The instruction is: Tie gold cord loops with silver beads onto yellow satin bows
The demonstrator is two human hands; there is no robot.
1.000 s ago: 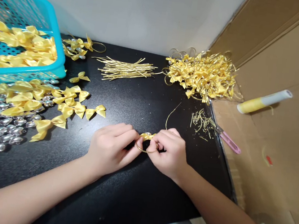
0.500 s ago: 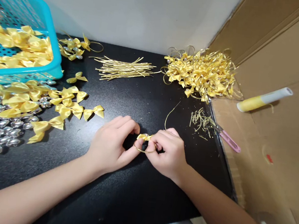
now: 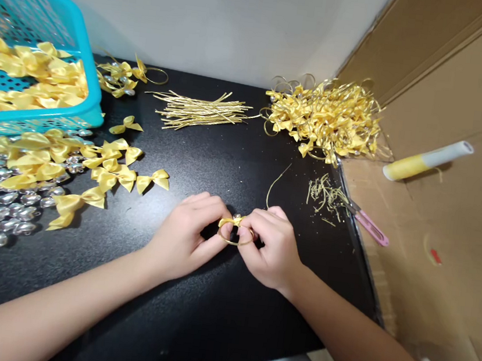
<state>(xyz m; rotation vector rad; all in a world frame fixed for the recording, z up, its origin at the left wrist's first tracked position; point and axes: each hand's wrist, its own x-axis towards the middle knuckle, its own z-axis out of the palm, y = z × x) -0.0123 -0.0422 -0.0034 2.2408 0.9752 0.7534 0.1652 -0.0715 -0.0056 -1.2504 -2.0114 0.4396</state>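
Note:
Between my two hands is a small yellow ribbon bow (image 3: 232,221) with a silver bead behind its knot and a loop of gold wire (image 3: 230,242) on the near side. My left hand (image 3: 194,230) pinches the bow's left end between thumb and index finger. Closed on its right end, my right hand (image 3: 269,242) has its thumb by the wire loop. A thin gold wire strand (image 3: 272,187) rises from behind the right hand's fingers; whether it joins the bow is hidden. Both hands rest low over the black table (image 3: 188,320).
At left stand a turquoise basket (image 3: 94,107) of yellow bows, loose bows (image 3: 114,174) and silver beads (image 3: 11,214). Gold wires (image 3: 203,111) lie at the back. A pile of wired bows (image 3: 325,117), wire clippings (image 3: 324,196), and a pink-handled tool (image 3: 371,227) are at right.
The left fingers have closed in on the bow; the index finger was lifted off it before. The bow has tipped slightly, so its silver bead shows more clearly.

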